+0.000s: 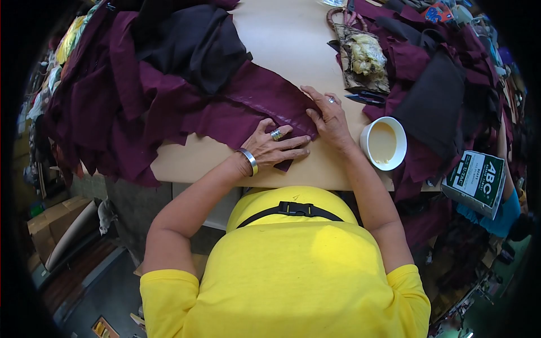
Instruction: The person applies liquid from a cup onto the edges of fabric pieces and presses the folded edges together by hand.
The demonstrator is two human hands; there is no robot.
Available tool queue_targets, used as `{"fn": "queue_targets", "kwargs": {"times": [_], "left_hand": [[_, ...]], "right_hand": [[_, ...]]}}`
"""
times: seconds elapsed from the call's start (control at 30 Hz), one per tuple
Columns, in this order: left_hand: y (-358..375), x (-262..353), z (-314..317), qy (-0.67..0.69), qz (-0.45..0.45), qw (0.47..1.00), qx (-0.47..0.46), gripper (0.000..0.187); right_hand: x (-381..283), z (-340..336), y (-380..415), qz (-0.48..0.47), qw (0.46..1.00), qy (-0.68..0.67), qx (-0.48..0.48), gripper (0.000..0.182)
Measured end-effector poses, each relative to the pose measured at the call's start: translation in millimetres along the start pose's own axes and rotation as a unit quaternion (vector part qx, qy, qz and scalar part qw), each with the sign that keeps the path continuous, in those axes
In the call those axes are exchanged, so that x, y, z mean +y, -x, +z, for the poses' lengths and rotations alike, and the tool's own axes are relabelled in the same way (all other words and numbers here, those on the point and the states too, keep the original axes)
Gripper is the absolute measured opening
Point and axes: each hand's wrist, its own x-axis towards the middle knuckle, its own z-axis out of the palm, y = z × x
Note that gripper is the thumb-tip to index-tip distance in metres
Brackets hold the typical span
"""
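Observation:
Maroon fabric [253, 107] stretches from the left pile to the middle of the table, with a pale line along its upper part. My left hand [273, 143], with a ring and a metal bracelet, lies on the near part of this cloth, its fingers spread toward the right. At the cloth's right edge is my right hand [328, 119], a ring on one finger, its thumb and index finger apart at the edge. A black fabric piece [197, 48] rests over the maroon cloth at the upper left.
A white bowl [383, 143] of tan liquid stands right of my right hand. Beyond it lie a patterned pouch [366, 56], dark scissors or clippers [365, 99], more maroon and black cloth [431, 107], and a green-and-white box [474, 181]. The pale table [270, 34] has its near edge at my waist.

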Motion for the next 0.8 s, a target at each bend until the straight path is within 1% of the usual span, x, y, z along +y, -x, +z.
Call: {"fn": "queue_targets", "kwargs": {"times": [0.03, 0.1, 0.13, 0.2, 0.27, 0.3, 0.4, 0.47, 0.5, 0.53, 0.57, 0.6, 0.67, 0.7, 0.77, 0.8], "left_hand": [[-0.6, 0.5, -1.3, -0.012, -0.001, 1.000, -0.002, 0.043], [-1.4, 2.0, -11.8, 0.076, -0.073, 0.994, 0.012, 0.047], [-1.2, 2.6, -16.1, 0.119, -0.108, 0.987, 0.020, 0.050], [5.1, 3.0, -15.9, 0.124, -0.133, 0.983, 0.019, 0.051], [7.9, 3.9, -17.4, 0.135, -0.156, 0.978, 0.017, 0.052], [9.2, 4.1, -16.6, 0.129, -0.156, 0.979, 0.016, 0.049], [10.9, 5.3, -13.3, 0.113, -0.152, 0.982, 0.020, 0.043], [11.6, 5.3, -13.3, 0.109, -0.142, 0.983, 0.028, 0.042], [10.7, 5.4, -13.9, 0.122, -0.142, 0.982, 0.030, 0.046], [10.2, 5.0, -15.6, 0.134, -0.142, 0.980, 0.032, 0.051], [9.9, 4.6, -17.5, 0.146, -0.140, 0.979, 0.035, 0.055], [9.2, 4.8, -19.1, 0.129, -0.140, 0.981, 0.026, 0.045], [9.2, 4.1, -17.2, 0.124, -0.137, 0.982, 0.028, 0.046], [9.9, 4.1, -15.4, 0.121, -0.137, 0.983, 0.027, 0.046], [10.2, 4.0, -13.2, 0.115, -0.137, 0.983, 0.036, 0.046], [10.1, 4.4, -13.3, 0.115, -0.139, 0.983, 0.034, 0.045]], "right_hand": [[0.3, 1.5, 0.5, -0.019, 1.000, -0.002, 0.018, 0.057], [1.4, 4.6, 1.0, -0.057, 0.997, -0.005, 0.054, 0.059], [0.5, 3.7, 2.0, -0.051, 0.998, -0.013, 0.046, 0.059], [-4.0, 0.8, 6.0, -0.039, 0.998, -0.028, 0.030, 0.059], [-8.6, -4.1, 5.2, -0.024, 1.000, -0.012, 0.002, 0.057], [-12.3, -7.2, 3.1, -0.017, 1.000, -0.005, -0.012, 0.057], [-28.6, -12.7, -7.7, 0.053, 0.995, 0.070, -0.038, 0.057], [-21.5, -0.9, -6.7, -0.006, 0.988, 0.152, -0.003, 0.057], [-18.8, 1.5, -6.3, -0.035, 0.980, 0.196, 0.016, 0.057], [-31.7, -7.7, -5.5, -0.033, 0.967, 0.250, -0.016, 0.061], [-38.3, -20.8, -3.9, -0.038, 0.965, 0.258, 0.005, 0.062], [-43.3, -34.1, -3.5, -0.044, 0.962, 0.267, 0.028, 0.062], [-34.3, -59.4, -7.5, -0.050, 0.951, 0.292, 0.088, 0.063], [-27.7, -75.6, -14.3, -0.026, 0.947, 0.300, 0.114, 0.065], [3.9, -95.8, -31.6, 0.034, 0.920, 0.357, 0.159, 0.074], [18.6, -98.0, -42.2, 0.083, 0.929, 0.331, 0.143, 0.076]]}}
